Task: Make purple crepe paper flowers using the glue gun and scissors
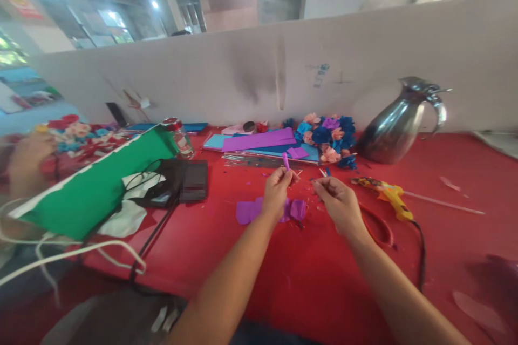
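Observation:
My left hand (pixel 275 194) pinches a small purple paper strip (pixel 285 160), which sticks up above the fingertips. A thin pale stick (pixel 299 173) shows just beside those fingers. To the right, my right hand (pixel 335 202) has thumb and fingers pressed together; whatever lies between them is too small to make out. The two hands are a short gap apart above the red table. Purple paper pieces (pixel 245 213) lie on the table below my left hand, partly hidden by it, and a curled purple piece (pixel 298 209) sits at their right end.
Behind the hands lie stacked purple sheets (pixel 259 141) and a pile of paper flowers (pixel 324 137). A yellow glue gun (pixel 390 196) and a metal jug (pixel 394 123) are at right. Left stand a green box (pixel 101 188) and a glass jar (pixel 182 142); another person's arm (pixel 30 167) is beyond.

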### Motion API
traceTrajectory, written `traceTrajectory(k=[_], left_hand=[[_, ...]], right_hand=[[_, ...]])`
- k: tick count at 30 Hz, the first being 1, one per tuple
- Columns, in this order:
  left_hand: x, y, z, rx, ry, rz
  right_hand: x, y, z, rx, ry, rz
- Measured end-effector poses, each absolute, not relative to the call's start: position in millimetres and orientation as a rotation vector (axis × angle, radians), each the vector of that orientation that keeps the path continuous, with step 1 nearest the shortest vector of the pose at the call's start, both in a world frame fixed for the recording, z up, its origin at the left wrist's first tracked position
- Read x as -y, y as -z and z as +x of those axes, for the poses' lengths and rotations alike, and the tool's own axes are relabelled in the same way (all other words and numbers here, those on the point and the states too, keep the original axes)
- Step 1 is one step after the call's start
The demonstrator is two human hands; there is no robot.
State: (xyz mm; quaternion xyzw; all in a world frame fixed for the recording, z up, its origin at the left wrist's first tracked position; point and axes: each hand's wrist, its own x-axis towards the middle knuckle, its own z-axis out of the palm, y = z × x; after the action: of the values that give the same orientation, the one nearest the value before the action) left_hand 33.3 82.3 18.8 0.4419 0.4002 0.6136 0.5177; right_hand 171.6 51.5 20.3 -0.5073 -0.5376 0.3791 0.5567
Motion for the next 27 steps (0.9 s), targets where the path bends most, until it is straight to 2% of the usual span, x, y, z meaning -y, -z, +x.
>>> traceTrajectory(k=[8, 14, 27], left_hand=[[-89.5, -28.2, 16.7, -1.042, -1.552, 0.967], [-95.9, -44.5, -10.0, -1.299, -1.426, 1.14], [-83.2, -35.8, -74.9, -1.656, -1.143, 1.117]], right_hand=[[-49.8, -19.0, 174.0, 1.233, -0.917, -1.256], [-51.7, -22.2, 173.8, 1.268, -0.849, -1.248], [-45.8, -26.6, 169.6, 1.63, -0.441, -1.35]])
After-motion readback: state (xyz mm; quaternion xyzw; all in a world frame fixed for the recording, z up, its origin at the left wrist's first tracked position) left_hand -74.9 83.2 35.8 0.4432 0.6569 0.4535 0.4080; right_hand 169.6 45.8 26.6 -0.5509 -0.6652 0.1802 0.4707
